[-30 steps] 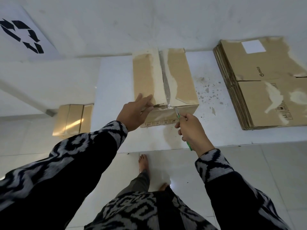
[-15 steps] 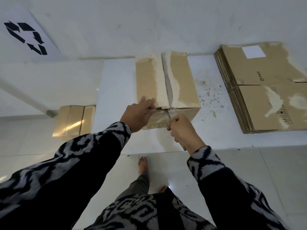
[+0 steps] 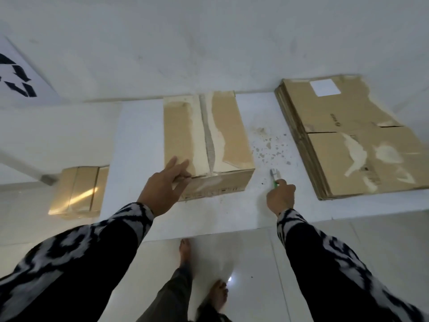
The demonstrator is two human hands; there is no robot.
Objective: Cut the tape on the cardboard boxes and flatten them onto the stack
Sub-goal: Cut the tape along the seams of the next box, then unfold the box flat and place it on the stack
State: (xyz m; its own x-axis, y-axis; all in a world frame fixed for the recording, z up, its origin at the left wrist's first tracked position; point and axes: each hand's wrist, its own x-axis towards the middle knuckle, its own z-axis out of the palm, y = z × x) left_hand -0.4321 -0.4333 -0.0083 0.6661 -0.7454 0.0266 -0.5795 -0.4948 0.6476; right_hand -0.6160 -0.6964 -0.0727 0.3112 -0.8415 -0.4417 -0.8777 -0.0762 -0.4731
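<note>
Cardboard box (image 3: 206,140) stands closed on the white platform (image 3: 137,140), its far end near the back edge and its near end towards the front edge, with the taped seam (image 3: 209,145) running down the middle of its top. Whether the tape is cut right through cannot be told from here. The left hand (image 3: 163,187) lies on the box's near left top corner, fingers straight and spread, pressing without clasping. The right hand (image 3: 281,196) is off to the right of the box, over bare platform, fingers curled round a green-handled cutter (image 3: 274,178) whose blade points away from the body. The stack of flattened boxes (image 3: 352,140) fills the platform's right end, well apart from the box. As a judgement, the step in hand is parting the flaps: set the cutter down well away from both hands first, then lift the flaps at the seam with the left hand steadying the box so it does not slide. Another box (image 3: 79,191) waits on the floor beyond the platform's left edge.
</note>
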